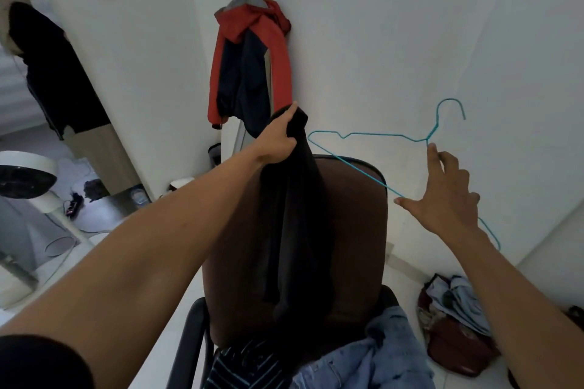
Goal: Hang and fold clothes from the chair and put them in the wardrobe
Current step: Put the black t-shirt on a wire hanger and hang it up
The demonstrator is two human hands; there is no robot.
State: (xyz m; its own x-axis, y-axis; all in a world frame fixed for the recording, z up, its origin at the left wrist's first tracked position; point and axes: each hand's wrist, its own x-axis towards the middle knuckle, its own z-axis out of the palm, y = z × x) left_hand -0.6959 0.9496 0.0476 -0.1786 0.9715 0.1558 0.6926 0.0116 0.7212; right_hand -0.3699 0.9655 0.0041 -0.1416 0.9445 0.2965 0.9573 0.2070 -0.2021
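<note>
My left hand (278, 142) grips the top of a black garment (294, 224) and holds it up, so it hangs in front of the brown chair back (357, 230). My right hand (445, 196) is spread wide with straight fingers against a teal wire hanger (373, 135). The index fingertip is at the hanger's neck, the thumb tip touches the bottom wire, and the far end of the wire passes behind the hand. On the chair seat lie blue jeans (388, 347) and a dark striped garment (249, 363).
A red and navy jacket (249, 63) hangs on the white wall behind the chair. A red bag (455, 325) stuffed with cloth sits on the floor at right. At left are a white fan (25, 174), floor cables and black clothes (53, 73) hanging.
</note>
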